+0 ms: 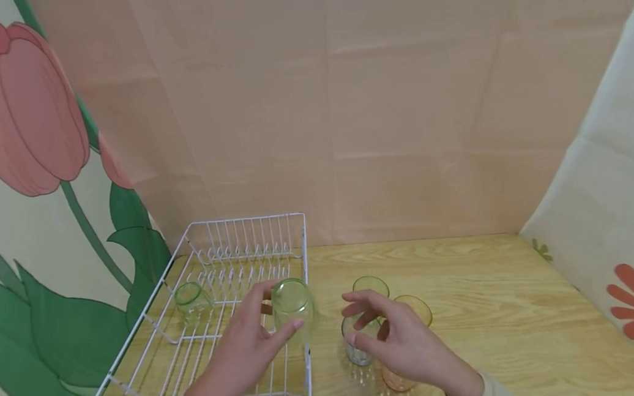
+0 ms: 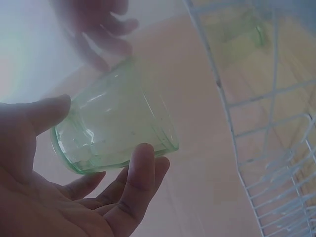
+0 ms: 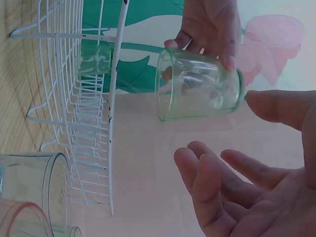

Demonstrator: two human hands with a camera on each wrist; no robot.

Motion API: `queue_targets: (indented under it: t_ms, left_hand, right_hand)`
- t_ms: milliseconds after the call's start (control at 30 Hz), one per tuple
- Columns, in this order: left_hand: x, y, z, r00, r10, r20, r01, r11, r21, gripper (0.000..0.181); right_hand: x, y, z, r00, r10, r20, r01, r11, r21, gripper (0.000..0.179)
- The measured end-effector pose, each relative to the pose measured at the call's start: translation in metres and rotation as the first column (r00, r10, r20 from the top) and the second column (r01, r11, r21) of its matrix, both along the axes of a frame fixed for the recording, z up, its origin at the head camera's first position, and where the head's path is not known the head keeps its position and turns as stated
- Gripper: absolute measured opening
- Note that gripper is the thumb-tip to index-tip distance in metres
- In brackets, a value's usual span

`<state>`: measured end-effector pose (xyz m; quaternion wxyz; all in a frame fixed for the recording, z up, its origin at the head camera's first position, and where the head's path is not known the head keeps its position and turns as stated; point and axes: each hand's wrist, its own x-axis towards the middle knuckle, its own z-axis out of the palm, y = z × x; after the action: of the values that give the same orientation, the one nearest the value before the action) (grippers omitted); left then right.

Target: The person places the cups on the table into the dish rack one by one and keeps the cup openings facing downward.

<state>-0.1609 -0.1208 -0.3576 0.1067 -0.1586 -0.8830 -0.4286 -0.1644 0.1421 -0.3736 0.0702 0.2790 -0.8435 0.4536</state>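
While the left grip (image 1: 249,334) holds a green glass (image 1: 293,301) upside down near the right edge of the white rack (image 1: 305,242), the right grip (image 1: 398,339) is free, its fingers loosely bent, partly hiding a clear glass (image 1: 356,350). Another green tumbler (image 1: 193,302) sits inside the rack. Lime (image 1: 371,284), yellow (image 1: 420,310) and orange glasses (image 1: 398,380) stand close on the desk (image 1: 501,308).

From eight o'clock the left grip (image 2: 59,200) holds a green glass (image 2: 111,121) between thumb and fingers, the right grip (image 2: 96,22) blurred at eleven and a white wire rack (image 2: 261,97) at three.
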Motion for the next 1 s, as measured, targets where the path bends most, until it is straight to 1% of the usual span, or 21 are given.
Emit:
queue_targets:
  t_ms: [133, 233, 333, 533, 600, 700, 767, 900, 1000]
  left_hand:
    - [-0.005, -0.010, 0.002, 0.999, 0.047, 0.003, -0.047, 0.998, -0.032, 0.063]
    - [-0.009, -0.017, 0.003, 0.997, 0.072, 0.011, -0.071, 0.995, -0.065, 0.067]
    - [-0.014, -0.023, 0.005, 0.996, 0.080, 0.026, -0.078, 0.993, -0.089, 0.069]
    - [-0.030, -0.038, 0.005, 0.989, 0.087, 0.120, -0.072, 0.990, -0.125, 0.072]
    - [-0.037, -0.044, 0.003, 0.987, 0.082, 0.139, -0.064, 0.990, -0.128, 0.071]
    - [-0.048, -0.052, -0.001, 0.987, 0.084, 0.140, -0.065, 0.989, -0.134, 0.070]
    - [-0.054, -0.057, -0.003, 0.986, 0.097, 0.135, -0.077, 0.986, -0.145, 0.068]
    - [-0.063, -0.067, -0.008, 0.977, 0.138, 0.160, -0.112, 0.980, -0.163, 0.070]
    - [-0.070, -0.073, -0.013, 0.971, 0.158, 0.177, -0.125, 0.975, -0.183, 0.069]
  right_hand:
    - [-0.001, 0.001, -0.001, 1.000, 0.006, 0.004, -0.006, 1.000, -0.023, 0.040]
    - [-0.001, 0.002, -0.001, 1.000, 0.008, 0.024, -0.007, 0.999, -0.034, 0.039]
    - [-0.001, 0.002, -0.002, 0.999, 0.008, 0.043, -0.007, 0.999, -0.038, 0.039]
    - [-0.002, 0.002, -0.001, 0.999, 0.008, 0.046, -0.006, 0.999, -0.041, 0.039]
    - [-0.002, 0.002, -0.001, 0.999, 0.018, 0.035, -0.016, 0.999, -0.042, 0.039]
    - [-0.002, 0.003, -0.002, 0.999, 0.014, 0.041, -0.012, 0.999, -0.041, 0.040]
    - [-0.001, 0.003, -0.002, 0.999, 0.011, 0.044, -0.010, 0.999, -0.044, 0.041]
    - [-0.001, 0.003, -0.002, 0.999, 0.009, 0.053, -0.006, 0.999, -0.046, 0.041]
    - [-0.001, 0.004, -0.002, 0.998, 0.019, 0.054, -0.016, 0.999, -0.047, 0.039]
